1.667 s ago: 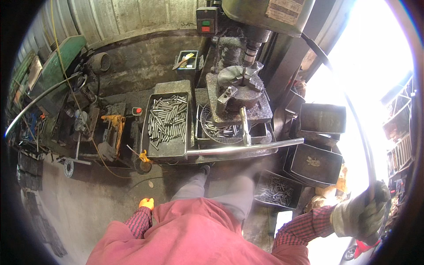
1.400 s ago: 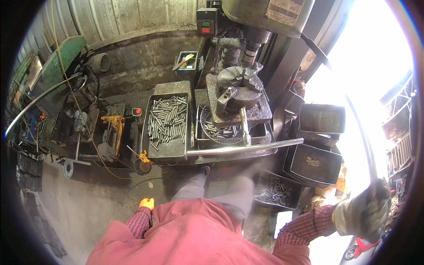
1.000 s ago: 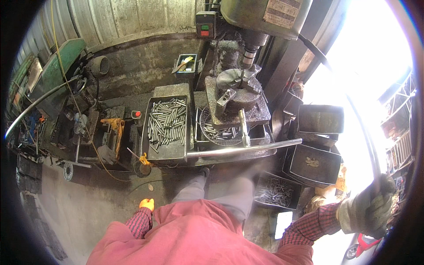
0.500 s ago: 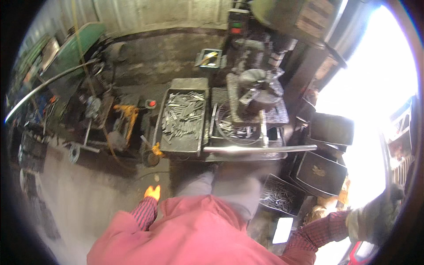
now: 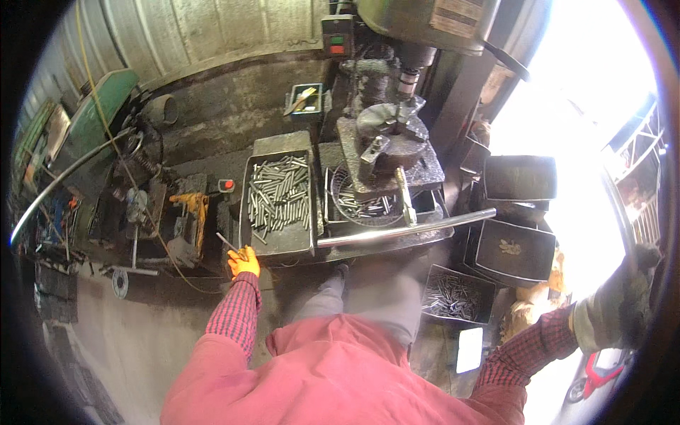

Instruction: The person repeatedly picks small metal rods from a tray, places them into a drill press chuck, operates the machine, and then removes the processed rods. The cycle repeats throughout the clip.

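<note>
My left hand point(image 5: 244, 263), in an orange glove, reaches forward to the near left corner of a metal tray point(image 5: 282, 249). Its fingers curl over the near end of a thin metal rod point(image 5: 227, 242), which slants away to the left. The glove hides that end. Several short metal pins point(image 5: 280, 193) fill the tray. At the far right my right hand point(image 5: 615, 304), in a dark glove with a pale cuff, is raised against a long dark bar point(image 5: 618, 205) and appears closed round its lower end. Shadow blurs those fingers.
A drill press with a chuck point(image 5: 392, 122) on its table stands ahead. A shiny bar point(image 5: 407, 232) crosses the bench front. Dark bins point(image 5: 515, 249) stand at right, above a bin of metal pieces point(image 5: 457, 296). A vise with yellow cloth point(image 5: 195, 205) sits left.
My left hand has moved forward from beside my body to the rod's orange end, which showed uncovered before. My right hand stays at the bar. The whole view has shifted slightly.
</note>
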`<state>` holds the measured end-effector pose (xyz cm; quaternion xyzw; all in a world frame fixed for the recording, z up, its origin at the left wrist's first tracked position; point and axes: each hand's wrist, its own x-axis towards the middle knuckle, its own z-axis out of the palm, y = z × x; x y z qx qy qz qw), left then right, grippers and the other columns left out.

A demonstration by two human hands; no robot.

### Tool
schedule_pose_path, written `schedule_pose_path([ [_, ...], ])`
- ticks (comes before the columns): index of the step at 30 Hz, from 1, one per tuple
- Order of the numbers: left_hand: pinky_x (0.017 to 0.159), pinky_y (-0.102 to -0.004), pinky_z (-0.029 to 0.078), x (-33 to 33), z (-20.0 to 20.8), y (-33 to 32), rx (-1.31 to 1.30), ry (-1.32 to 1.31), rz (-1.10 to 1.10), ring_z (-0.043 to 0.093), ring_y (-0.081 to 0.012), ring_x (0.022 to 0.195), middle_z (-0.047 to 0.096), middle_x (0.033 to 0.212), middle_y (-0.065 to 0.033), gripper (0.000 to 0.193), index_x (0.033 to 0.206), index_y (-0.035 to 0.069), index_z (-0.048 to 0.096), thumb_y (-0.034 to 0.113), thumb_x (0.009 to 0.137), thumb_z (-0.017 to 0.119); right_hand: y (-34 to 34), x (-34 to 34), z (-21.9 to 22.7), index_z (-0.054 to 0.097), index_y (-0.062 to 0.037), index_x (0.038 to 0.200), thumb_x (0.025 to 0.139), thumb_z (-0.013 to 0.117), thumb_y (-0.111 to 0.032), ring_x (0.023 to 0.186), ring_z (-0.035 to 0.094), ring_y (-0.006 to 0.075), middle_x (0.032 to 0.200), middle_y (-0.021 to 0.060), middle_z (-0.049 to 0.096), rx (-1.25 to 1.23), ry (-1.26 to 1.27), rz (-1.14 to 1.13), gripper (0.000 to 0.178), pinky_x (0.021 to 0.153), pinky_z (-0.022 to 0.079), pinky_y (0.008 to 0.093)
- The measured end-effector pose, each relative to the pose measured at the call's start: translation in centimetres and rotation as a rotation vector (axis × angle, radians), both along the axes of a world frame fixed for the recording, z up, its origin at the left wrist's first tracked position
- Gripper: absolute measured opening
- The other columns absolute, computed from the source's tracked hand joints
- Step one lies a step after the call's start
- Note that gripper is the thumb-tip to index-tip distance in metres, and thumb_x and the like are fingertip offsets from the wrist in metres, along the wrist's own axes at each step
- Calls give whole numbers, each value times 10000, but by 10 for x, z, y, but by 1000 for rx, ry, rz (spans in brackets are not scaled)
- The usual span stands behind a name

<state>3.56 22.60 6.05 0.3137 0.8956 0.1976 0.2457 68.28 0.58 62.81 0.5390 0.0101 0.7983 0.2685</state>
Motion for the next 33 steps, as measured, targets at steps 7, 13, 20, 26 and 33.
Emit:
schedule_pose_path([
  [7, 1200, -401, 379, 22, 100, 42, 919, -300, -275, 533, -300, 1389, 499, 1560, -230, 618, 1638, 53, 334, 207, 1087, 568, -2, 10, -1, 489, -25, 1127, 1038, 498, -420, 897, 545, 228, 1051, 109, 569, 10, 39, -82, 405, 827, 449, 346],
  [13, 776, -472, 553, 117, 268, 98, 967, 230, -1050, 687, -384, 926, 709, 984, -204, 438, 1288, 5, 636, 317, 989, 708, -3, 10, 8, 465, -15, 1188, 1022, 497, -466, 980, 512, 251, 1119, 129, 549, 9, 51, -115, 482, 891, 406, 370],
  [20, 689, -519, 532, 208, 376, 144, 477, 571, -1364, 698, -409, 763, 695, 788, -204, 577, 967, 23, 666, 569, 1056, 503, -4, 15, 10, 437, -4, 1261, 1004, 496, -520, 1076, 474, 278, 1199, 153, 526, -1, 50, -159, 580, 966, 356, 398],
  [26, 751, -503, 554, 239, 398, 151, 485, 607, -1420, 725, -396, 825, 737, 840, -201, 626, 921, 19, 724, 592, 1040, 501, -3, 18, 11, 413, 6, 1322, 988, 496, -567, 1159, 441, 301, 1268, 173, 506, -6, 48, -199, 668, 1030, 313, 422],
  [33, 766, -501, 553, 247, 403, 154, 442, 585, -1420, 727, -396, 843, 740, 842, -210, 635, 891, 9, 754, 574, 1041, 504, -2, 23, 12, 385, 17, 1394, 970, 495, -621, 1255, 403, 328, 1348, 197, 483, -17, 52, -191, 774, 1105, 263, 450],
])
